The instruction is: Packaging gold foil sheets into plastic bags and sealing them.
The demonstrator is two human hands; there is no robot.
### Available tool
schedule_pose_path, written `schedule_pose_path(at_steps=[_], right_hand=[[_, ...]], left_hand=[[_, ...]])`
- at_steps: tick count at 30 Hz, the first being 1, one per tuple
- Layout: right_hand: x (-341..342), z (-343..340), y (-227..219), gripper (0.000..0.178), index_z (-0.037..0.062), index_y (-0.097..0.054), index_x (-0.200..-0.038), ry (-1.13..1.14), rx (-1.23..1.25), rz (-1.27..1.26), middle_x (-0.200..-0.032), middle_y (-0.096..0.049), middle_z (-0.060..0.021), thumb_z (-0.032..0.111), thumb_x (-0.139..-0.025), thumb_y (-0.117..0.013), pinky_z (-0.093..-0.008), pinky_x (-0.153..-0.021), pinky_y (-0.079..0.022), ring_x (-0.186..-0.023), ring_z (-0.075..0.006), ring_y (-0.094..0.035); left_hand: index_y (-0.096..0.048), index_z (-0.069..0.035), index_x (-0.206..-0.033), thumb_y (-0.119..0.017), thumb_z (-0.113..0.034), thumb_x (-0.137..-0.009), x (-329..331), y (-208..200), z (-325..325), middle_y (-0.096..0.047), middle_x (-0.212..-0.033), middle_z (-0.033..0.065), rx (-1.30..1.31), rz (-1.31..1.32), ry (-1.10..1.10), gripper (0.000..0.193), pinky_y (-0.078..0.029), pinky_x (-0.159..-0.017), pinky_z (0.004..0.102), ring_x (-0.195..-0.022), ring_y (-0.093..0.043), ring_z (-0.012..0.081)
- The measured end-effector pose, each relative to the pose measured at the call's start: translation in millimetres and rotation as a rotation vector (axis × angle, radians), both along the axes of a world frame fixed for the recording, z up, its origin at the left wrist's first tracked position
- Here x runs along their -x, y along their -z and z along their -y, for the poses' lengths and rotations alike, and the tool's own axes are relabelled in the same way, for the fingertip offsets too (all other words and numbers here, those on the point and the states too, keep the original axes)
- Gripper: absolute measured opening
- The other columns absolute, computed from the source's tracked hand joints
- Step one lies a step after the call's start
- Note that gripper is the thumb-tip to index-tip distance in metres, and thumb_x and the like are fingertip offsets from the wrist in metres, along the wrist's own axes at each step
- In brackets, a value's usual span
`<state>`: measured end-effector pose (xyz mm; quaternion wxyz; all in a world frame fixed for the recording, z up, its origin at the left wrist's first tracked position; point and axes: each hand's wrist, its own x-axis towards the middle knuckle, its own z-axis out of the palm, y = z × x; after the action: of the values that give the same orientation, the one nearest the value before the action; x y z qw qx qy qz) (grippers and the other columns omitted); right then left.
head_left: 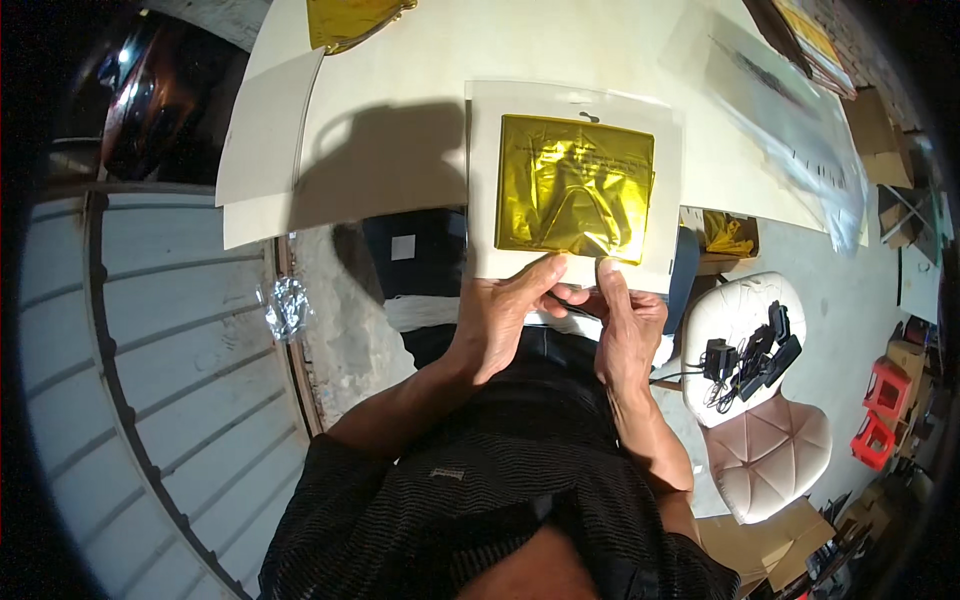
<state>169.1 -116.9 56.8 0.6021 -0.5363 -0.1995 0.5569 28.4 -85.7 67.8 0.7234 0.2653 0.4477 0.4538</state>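
A folded sheet of shiny gold foil (575, 190) lies against a white backing card (483, 180) with a hang hole near its top. A clear plastic sleeve (560, 90) seems to surround the card, as its edges show past it. My left hand (505, 315) grips the card's lower edge, its thumb on the front just under the foil. Beside it my right hand (628, 325) pinches the same edge, thumb on top. Most of the fingers curl beneath the card and are partly hidden. The card's upper part is over the table, its lower end toward my body.
The pale table (410, 70) carries more gold foil (350, 18) at the far left and clear plastic bags (800, 130) at the right. A white padded chair (740, 300) holds black power adapters (770, 350). Red stools (885, 390) stand farther right; a ribbed panel (190, 370) is at left.
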Motion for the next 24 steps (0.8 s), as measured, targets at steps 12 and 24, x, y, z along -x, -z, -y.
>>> schedule_pose_path(at_steps=[12,24], right_hand=[[-8,9,0,0.014,-0.0030,-0.072,-0.097,-0.114,-0.091,0.033,-0.087,-0.074,-0.0143,0.008,-0.097,-0.063,-0.0323,-0.070,-0.059,-0.071,-0.0186,-0.071],[-9,9,5,0.014,-0.0008,-0.071,-0.097,-0.065,-0.062,-0.021,-0.084,-0.074,-0.0131,0.013,-0.097,-0.066,-0.0284,-0.066,-0.058,-0.068,-0.0154,-0.070]], left_hand=[[-0.064,0.008,-0.111,-0.059,-0.014,-0.098,13,-9,4,-0.071,-0.101,0.0156,0.049,-0.016,0.136,0.026,-0.057,-0.077,0.0313,-0.084,-0.070,0.0191],[-0.068,0.001,-0.103,-0.067,-0.017,-0.094,13,-8,4,-0.072,-0.091,0.0110,0.103,-0.040,0.020,0.020,-0.050,-0.056,0.0263,-0.069,-0.063,0.0137]])
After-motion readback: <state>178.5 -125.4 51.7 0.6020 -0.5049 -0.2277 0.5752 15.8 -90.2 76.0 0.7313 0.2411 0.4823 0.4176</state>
